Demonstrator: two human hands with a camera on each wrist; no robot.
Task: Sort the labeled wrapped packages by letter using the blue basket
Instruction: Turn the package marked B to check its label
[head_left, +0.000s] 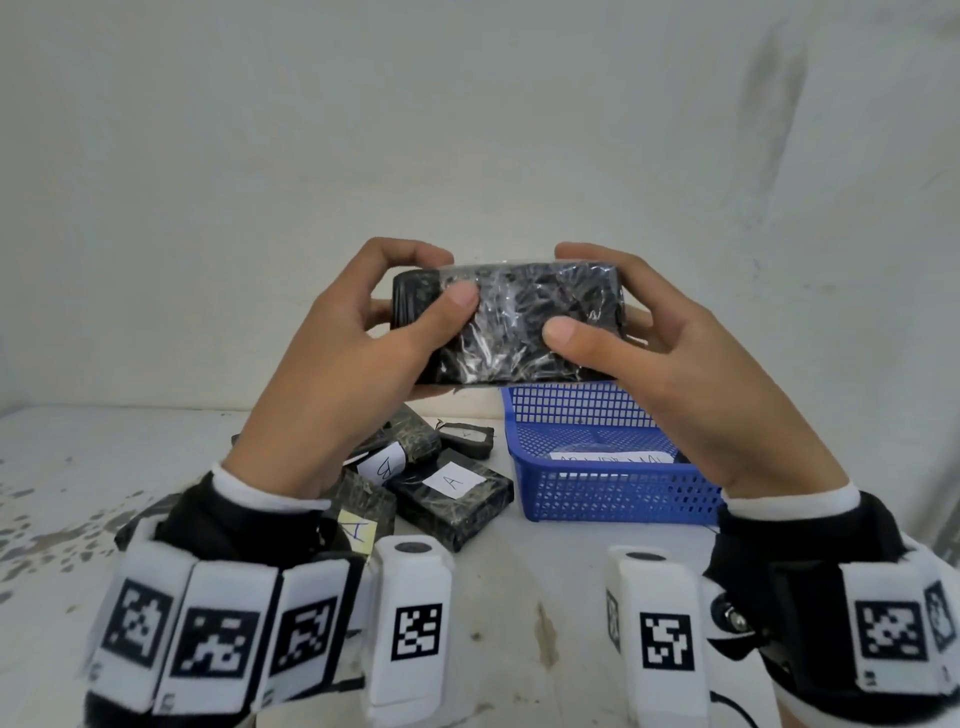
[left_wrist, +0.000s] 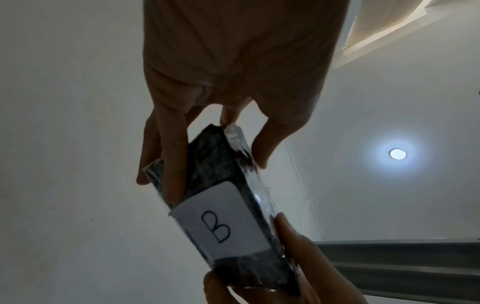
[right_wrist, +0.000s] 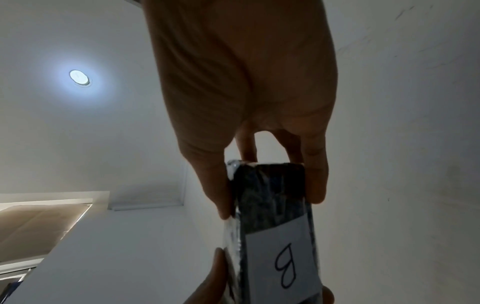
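Currently both hands hold one black plastic-wrapped package (head_left: 506, 325) up in the air, above the table (head_left: 519, 597) and above the near-left corner of the blue basket (head_left: 597, 499). Long axis runs left-right in the head view, roughly level, left end slightly higher. Broad plain face is turned toward the camera wearer, no label visible on it from there.

Left hand (head_left: 358, 353) grips the left end: thumb (head_left: 457, 299) pressed on the near face, fingers curled over the top and behind. Right hand (head_left: 670, 353) grips the right end the same way, thumb (head_left: 566, 332) on the near face, fingers wrapped over the top edge and far side. Fingers of both clamped on the package, not spread free.

Left wrist view shows the far face: white paper label (left_wrist: 221, 224) with a handwritten "B" on it, fingers (left_wrist: 171, 164) laid along the package, right-hand fingertips at the other end. Right wrist view shows the same label (right_wrist: 284, 261), the B seen upside down there.

On the table, left of the basket, a loose pile of more black wrapped packages: one with a white "A" label (head_left: 453, 482), one with a white "B" label (head_left: 384, 466), one with a yellowish "A" label (head_left: 358, 531), others partly hidden behind the left wrist. Basket holds a white paper slip (head_left: 610, 458), writing unreadable. White wall (head_left: 467, 130) behind. Wrist bands with black-and-white marker tags (head_left: 415, 631) on both forearms.
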